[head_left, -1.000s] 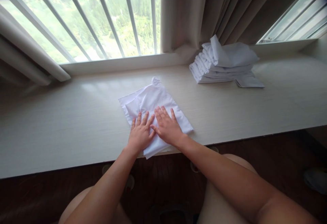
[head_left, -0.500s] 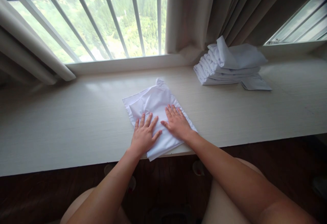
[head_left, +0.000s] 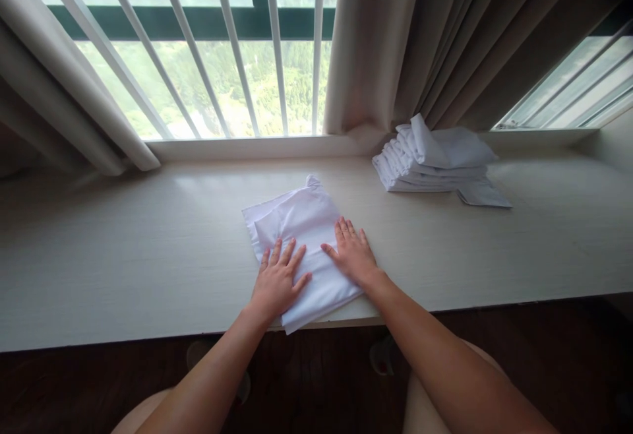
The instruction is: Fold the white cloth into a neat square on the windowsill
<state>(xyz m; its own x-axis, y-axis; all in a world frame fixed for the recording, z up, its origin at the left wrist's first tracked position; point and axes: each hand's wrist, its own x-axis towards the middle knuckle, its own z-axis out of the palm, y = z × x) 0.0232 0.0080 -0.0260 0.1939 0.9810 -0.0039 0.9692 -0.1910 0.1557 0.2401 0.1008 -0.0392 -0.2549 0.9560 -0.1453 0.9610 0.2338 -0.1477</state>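
A folded white cloth (head_left: 311, 229), perhaps a garment, lies flat and slightly askew at the front edge of the pale ledge. Its near corner pokes just over the edge, and a small bunched tip shows at its far end. My left hand (head_left: 279, 279) rests palm down on the cloth's lower left part, fingers spread. On the right side of the cloth lies my right hand (head_left: 353, 252), also palm down with its thumb out to the left. Neither hand grips anything.
A stack of folded white cloths (head_left: 430, 160) sits at the back right of the ledge (head_left: 123, 256). Behind are a barred window (head_left: 237, 78) and grey-brown curtains (head_left: 376, 45). Dark flooring (head_left: 316, 381) shows below the front edge.
My right hand has slid a little to the right, onto the cloth's right edge. My left hand stays in about the same place on the cloth. The camera view has tilted up.
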